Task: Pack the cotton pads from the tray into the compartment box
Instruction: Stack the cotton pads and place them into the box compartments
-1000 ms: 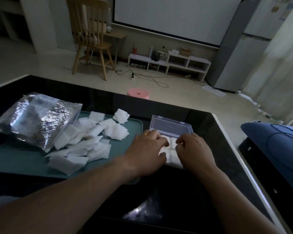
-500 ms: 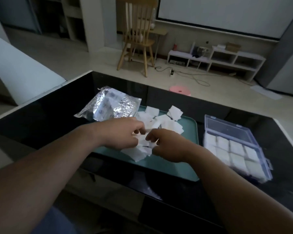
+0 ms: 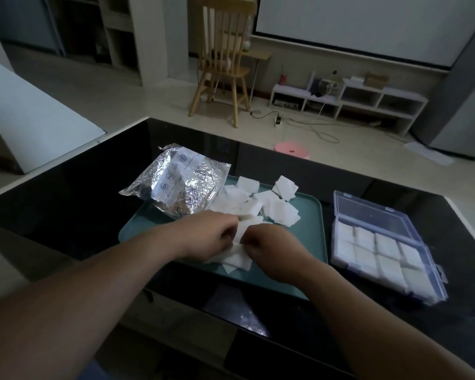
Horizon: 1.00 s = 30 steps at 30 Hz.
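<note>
Black glossy table (image 3: 66, 201). Teal tray (image 3: 310, 215), smooth, bore a loose heap. Clear plastic box (image 3: 368, 212), lid open, lay right of the tray, long axis running away; right hand (image 3: 269, 242) nearer. Crinkled foil bag (image 3: 181, 182). Soft square cotton pads (image 3: 274, 212). Left hand (image 3: 211, 234) and right hand each pinched pads.

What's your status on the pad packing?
Left grip and right grip both pinching cotton pads over the tray. Compartment box open, visible cells holding pads. Foil bag on tray's far left, not blocking.
</note>
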Each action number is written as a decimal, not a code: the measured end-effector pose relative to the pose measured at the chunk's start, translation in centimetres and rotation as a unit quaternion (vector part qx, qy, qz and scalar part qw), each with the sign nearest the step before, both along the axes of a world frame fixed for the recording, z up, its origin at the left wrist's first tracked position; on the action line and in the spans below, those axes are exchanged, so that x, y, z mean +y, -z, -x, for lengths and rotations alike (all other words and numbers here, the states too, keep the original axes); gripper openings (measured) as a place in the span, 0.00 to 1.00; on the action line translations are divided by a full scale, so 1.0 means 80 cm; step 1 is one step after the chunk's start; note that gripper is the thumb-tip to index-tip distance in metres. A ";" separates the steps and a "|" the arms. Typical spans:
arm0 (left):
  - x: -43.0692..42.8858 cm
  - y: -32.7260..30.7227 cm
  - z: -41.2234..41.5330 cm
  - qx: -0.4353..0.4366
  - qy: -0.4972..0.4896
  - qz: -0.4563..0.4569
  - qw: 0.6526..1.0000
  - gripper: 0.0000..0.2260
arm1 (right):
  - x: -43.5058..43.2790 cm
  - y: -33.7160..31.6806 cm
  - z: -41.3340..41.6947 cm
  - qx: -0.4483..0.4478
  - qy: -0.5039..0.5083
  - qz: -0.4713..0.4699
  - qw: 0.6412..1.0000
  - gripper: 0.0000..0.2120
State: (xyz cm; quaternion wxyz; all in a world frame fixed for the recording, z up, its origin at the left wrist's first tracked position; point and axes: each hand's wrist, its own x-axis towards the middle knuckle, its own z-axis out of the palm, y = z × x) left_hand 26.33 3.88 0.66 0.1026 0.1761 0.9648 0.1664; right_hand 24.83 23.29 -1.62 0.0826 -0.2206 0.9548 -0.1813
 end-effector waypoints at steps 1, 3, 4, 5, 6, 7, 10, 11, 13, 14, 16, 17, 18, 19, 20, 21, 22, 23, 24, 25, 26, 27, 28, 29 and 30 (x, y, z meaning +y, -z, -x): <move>0.002 -0.006 0.002 -0.008 -0.027 -0.046 0.999 0.02 | 0.008 -0.003 0.003 -0.003 0.020 0.024 1.000 0.08; 0.005 -0.018 0.004 -0.042 -0.116 -0.180 0.976 0.07 | 0.019 -0.010 0.008 -0.037 0.078 0.112 0.990 0.05; 0.008 -0.020 0.006 -0.071 -0.166 -0.278 0.943 0.09 | 0.023 -0.015 0.010 -0.065 0.114 0.180 0.975 0.04; 0.014 -0.022 0.006 -0.109 -0.215 -0.392 0.888 0.12 | 0.024 -0.020 0.010 -0.096 0.148 0.250 0.952 0.04; 0.021 -0.022 0.008 -0.147 -0.255 -0.495 0.817 0.14 | 0.022 -0.025 0.009 -0.123 0.175 0.313 0.925 0.04; 0.026 -0.022 0.009 -0.176 -0.286 -0.573 0.748 0.15 | 0.018 -0.030 0.007 -0.143 0.195 0.363 0.900 0.04; 0.032 -0.018 0.015 -0.237 -0.316 -0.687 0.610 0.10 | -0.003 -0.038 -0.003 -0.132 0.195 0.415 0.879 0.06; 0.034 -0.017 0.015 -0.253 -0.305 -0.696 0.599 0.05 | -0.011 -0.040 -0.007 -0.111 0.184 0.403 0.890 0.05; 0.038 -0.017 0.011 -0.261 -0.276 -0.680 0.627 0.07 | -0.025 -0.041 -0.015 -0.063 0.152 0.366 0.916 0.06; 0.039 -0.016 0.010 -0.250 -0.268 -0.667 0.648 0.07 | -0.029 -0.042 -0.018 -0.050 0.134 0.353 0.925 0.08; 0.041 -0.017 0.008 -0.224 -0.285 -0.657 0.661 0.04 | -0.031 -0.046 -0.024 -0.066 0.121 0.353 0.926 0.12; 0.039 -0.018 0.009 -0.213 -0.302 -0.661 0.653 0.05 | -0.030 -0.051 -0.024 -0.090 0.128 0.373 0.915 0.13; 0.035 -0.019 0.009 -0.204 -0.321 -0.665 0.643 0.07 | -0.028 -0.054 -0.025 -0.112 0.136 0.391 0.903 0.13; 0.031 -0.020 0.009 -0.198 -0.338 -0.670 0.631 0.09 | -0.024 -0.053 -0.025 -0.117 0.144 0.394 0.900 0.12; 0.027 -0.022 0.009 -0.194 -0.347 -0.676 0.621 0.09 | -0.019 -0.052 -0.021 -0.096 0.147 0.370 0.912 0.11; 0.024 -0.024 0.010 -0.193 -0.349 -0.684 0.611 0.09 | -0.012 -0.048 -0.016 -0.060 0.139 0.306 0.940 0.08; 0.020 -0.026 0.009 -0.196 -0.350 -0.692 0.600 0.07 | -0.007 -0.044 -0.014 -0.038 0.117 0.219 0.968 0.06; 0.018 -0.028 0.009 -0.202 -0.355 -0.698 0.588 0.05 | -0.006 -0.038 -0.015 -0.035 0.086 0.129 0.987 0.07; 0.014 -0.030 0.008 -0.209 -0.362 -0.701 0.579 0.06 | -0.007 -0.031 -0.020 -0.043 0.058 0.056 0.996 0.12; 0.012 -0.030 0.008 -0.213 -0.365 -0.698 0.578 0.06 | -0.011 -0.024 -0.025 -0.050 0.043 0.002 0.998 0.17; 0.011 -0.030 0.008 -0.216 -0.364 -0.694 0.583 0.07 | -0.016 -0.017 -0.031 -0.042 0.040 -0.041 0.998 0.22; 0.011 -0.029 0.008 -0.219 -0.360 -0.691 0.588 0.07 | -0.022 -0.010 -0.035 -0.022 0.039 -0.076 0.996 0.25; 0.011 -0.028 0.008 -0.220 -0.359 -0.687 0.592 0.08 | -0.029 -0.005 -0.038 0.006 0.040 -0.102 0.994 0.27; 0.013 -0.028 0.007 -0.221 -0.360 -0.682 0.597 0.09 | -0.035 -0.001 -0.038 0.034 0.044 -0.115 0.992 0.27; 0.013 -0.027 0.007 -0.220 -0.364 -0.676 0.602 0.09 | -0.040 -0.001 -0.038 0.057 0.048 -0.120 0.990 0.24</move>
